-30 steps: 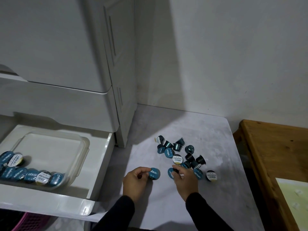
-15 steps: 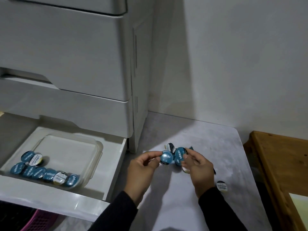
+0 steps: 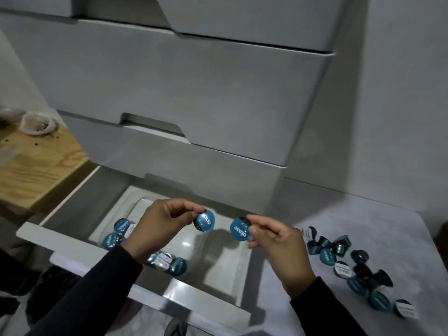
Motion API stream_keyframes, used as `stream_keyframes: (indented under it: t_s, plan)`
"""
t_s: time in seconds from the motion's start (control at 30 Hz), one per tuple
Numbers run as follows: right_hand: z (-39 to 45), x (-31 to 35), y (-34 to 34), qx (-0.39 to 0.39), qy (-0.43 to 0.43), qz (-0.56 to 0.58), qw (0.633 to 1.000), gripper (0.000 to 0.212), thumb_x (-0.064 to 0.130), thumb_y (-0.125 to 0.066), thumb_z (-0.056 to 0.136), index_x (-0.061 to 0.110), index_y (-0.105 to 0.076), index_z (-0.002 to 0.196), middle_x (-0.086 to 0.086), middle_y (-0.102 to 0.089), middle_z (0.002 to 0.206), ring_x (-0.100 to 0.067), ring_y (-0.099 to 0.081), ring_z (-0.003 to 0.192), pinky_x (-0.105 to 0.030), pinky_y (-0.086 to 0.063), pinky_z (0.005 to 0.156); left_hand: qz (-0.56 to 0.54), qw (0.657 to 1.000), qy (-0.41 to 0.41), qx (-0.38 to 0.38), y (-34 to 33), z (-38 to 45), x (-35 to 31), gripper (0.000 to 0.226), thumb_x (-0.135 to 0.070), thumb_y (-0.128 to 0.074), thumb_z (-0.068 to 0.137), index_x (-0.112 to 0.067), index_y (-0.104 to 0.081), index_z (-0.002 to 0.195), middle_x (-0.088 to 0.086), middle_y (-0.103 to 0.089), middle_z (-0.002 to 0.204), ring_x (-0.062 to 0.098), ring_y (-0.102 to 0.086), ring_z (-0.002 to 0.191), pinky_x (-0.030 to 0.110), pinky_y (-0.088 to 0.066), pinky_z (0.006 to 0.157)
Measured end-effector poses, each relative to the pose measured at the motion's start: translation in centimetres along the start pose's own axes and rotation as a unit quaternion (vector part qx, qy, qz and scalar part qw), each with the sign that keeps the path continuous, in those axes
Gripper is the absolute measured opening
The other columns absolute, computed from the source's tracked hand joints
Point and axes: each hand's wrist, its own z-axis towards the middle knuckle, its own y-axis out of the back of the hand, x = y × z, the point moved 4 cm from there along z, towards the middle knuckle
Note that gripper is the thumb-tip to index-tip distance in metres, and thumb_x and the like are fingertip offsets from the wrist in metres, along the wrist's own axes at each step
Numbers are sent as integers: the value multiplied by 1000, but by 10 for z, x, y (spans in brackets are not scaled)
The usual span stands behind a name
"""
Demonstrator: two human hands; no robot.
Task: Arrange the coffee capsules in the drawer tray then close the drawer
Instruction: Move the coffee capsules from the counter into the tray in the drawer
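Left hand (image 3: 160, 224) and right hand (image 3: 278, 241) each pinched one capsule (image 3: 204, 220) by its rim, mid-frame over the tray (image 3: 218, 263). Judged light, stiff, foil-fragile.

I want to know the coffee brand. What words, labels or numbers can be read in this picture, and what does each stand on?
"EXCELSO", partly covered by a finger: teal lid of the capsule in the left hand.
"EXCELSO", upside down: teal lid of the capsule in the right hand.
Capsules in the tray: printed lids, too blurred to read.
Loose capsules on the counter: teal and white lids, print too small to read.
No numbers or signs elsewhere.
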Motion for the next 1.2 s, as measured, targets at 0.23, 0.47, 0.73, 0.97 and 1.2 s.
stream_keyframes:
  t_s: [0.23, 0.47, 0.73, 0.97, 1.2]
  plan:
    - [25, -21, -100, 45, -44, -46, 997, 21, -7, -57, 84, 10, -69, 88, 11, -66, 51, 0, -56, 45, -9, -42, 46, 122, 986, 7, 110, 73, 39, 38, 22, -7, -64, 85, -24, -77, 79, -9, -76, 77, 3, -68, 74, 21, -52, 78]
    - [60, -61, -166, 55, -119, -159, 979, 23, 7, -61, 83, 27, -70, 74, 2, -69, 64, -8, -60, 53, -17, -48, 56, 226, 954, 6, 196, 120, 80, 88, 28, -14, -63, 87, -35, -72, 70, -20, -71, 69, -9, -63, 69, 2, -43, 66]
    - [82, -94, -192, 60, -210, -220, 951, 14, -5, -60, 79, 2, -71, 83, 0, -63, 57, -9, -53, 47, -16, -47, 46, 251, 930, 37, 265, 121, 104, 122, 32, -10, -61, 86, -34, -69, 67, -17, -68, 77, 0, -63, 78, 5, -44, 65]
    - [92, -110, -195, 62, -242, -250, 935, 26, -9, -64, 73, 14, -68, 61, -1, -62, 59, -10, -55, 53, -16, -49, 51, 279, 905, 11, 321, 112, 107, 131, 21, -6, -61, 84, -22, -75, 82, -21, -63, 68, -11, -57, 64, 0, -42, 57]
    - [90, -116, -198, 78, -257, -276, 923, 31, -3, -69, 73, 21, -67, 54, 1, -62, 53, -8, -54, 46, -18, -50, 48, 300, 887, -9, 352, 109, 106, 138, 19, -4, -64, 80, -20, -74, 83, -15, -64, 75, -8, -56, 68, 7, -43, 68]
